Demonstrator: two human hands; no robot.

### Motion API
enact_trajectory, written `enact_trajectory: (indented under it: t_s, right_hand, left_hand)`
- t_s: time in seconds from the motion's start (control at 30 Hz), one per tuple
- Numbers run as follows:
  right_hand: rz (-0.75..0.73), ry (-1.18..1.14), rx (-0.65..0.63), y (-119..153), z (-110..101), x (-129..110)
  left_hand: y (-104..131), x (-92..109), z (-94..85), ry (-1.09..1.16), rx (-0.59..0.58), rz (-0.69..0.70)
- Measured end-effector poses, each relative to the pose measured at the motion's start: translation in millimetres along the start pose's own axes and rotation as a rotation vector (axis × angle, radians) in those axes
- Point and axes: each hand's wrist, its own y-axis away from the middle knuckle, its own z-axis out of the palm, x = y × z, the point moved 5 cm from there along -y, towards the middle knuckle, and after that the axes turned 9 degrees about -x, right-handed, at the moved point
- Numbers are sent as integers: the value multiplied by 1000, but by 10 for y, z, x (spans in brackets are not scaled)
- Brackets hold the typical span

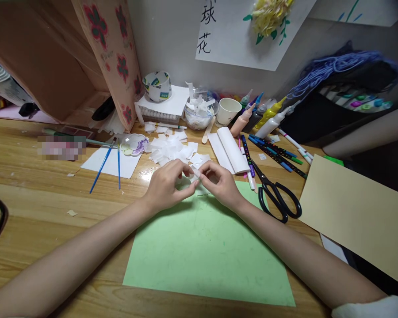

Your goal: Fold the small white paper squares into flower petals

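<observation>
Both hands meet above the far edge of a green sheet (208, 251). Between their fingertips is a small white paper piece (195, 171). My left hand (167, 185) pinches it from the left, thumb and forefinger curved round. From the right, my right hand (220, 183) grips the same piece with thumb and forefinger. Just beyond the hands lies a pile of white paper pieces (170, 149). A rolled white paper (234, 150) rests behind my right hand. Black-handled scissors (277, 196) lie right of the green sheet.
Paintbrushes (102, 170) and a palette (132, 145) lie at the left on white paper. Behind stand a bowl of paper scraps (200, 112), a paper cup (228, 111) and paint bottles (272, 115). Markers (275, 152) and a beige board (358, 212) are at the right.
</observation>
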Motion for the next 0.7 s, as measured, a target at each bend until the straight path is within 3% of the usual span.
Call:
enact_trajectory:
  t_s: [0.37,0.7]
  right_hand:
    - [-20,20,-21,-2,7,-40]
    - [33,-34,40,1,-17,25]
  left_hand:
    - [-6,-73,45,10,-45,-67]
    - [-6,-115,-11,59,26,-195]
